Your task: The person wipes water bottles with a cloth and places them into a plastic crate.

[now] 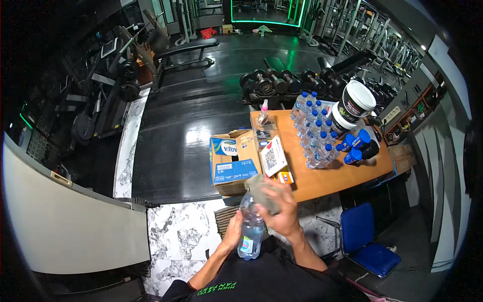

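Note:
A clear plastic water bottle [253, 232] stands upright in front of my chest, with a small label low on its side. My left hand [233, 230] grips the bottle's side. My right hand [283, 210] holds a grey-green cloth [261, 190] around the top of the bottle, so the cap is hidden. Just beyond the cloth lie a card with a QR code [273, 157] and an orange-and-white box [285, 177] at the table's near left corner. An open cardboard box [234, 171] printed AQUA stands left of the table.
On the wooden table [327, 182] stand several blue-capped water bottles [314, 131], white tubs [358, 98] and blue containers [353, 156]. A blue chair [359, 231] is at the right. Dumbbells [282, 83] sit on a rack behind. A pale panel [75, 221] bounds the left.

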Action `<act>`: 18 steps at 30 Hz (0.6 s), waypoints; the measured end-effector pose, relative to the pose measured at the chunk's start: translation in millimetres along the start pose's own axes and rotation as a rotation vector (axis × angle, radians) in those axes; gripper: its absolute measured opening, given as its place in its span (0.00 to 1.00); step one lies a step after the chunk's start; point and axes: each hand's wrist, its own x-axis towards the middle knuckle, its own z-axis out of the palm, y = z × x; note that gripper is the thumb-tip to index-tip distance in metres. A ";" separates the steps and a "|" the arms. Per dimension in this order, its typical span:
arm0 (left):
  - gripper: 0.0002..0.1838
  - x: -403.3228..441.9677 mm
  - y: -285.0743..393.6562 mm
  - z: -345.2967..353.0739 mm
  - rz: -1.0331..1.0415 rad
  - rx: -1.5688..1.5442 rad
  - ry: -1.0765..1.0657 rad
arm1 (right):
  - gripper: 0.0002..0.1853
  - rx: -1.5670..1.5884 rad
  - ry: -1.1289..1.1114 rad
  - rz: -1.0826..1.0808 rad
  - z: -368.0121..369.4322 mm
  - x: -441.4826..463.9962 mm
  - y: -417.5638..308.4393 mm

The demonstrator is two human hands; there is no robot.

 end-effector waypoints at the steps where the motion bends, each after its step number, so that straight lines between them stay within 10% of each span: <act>1: 0.40 -2.4 -4.0 1.4 -0.002 -0.003 -0.003 | 0.29 -0.153 -0.097 -0.029 1.1 1.5 -7.9; 13: 0.42 -24.2 -13.8 1.0 -0.116 -0.191 0.012 | 0.26 0.193 -0.371 -0.087 -21.4 -76.3 7.0; 18: 0.33 -25.0 -17.6 17.4 -0.014 0.015 -0.023 | 0.22 0.138 0.001 0.021 -24.1 -58.9 0.4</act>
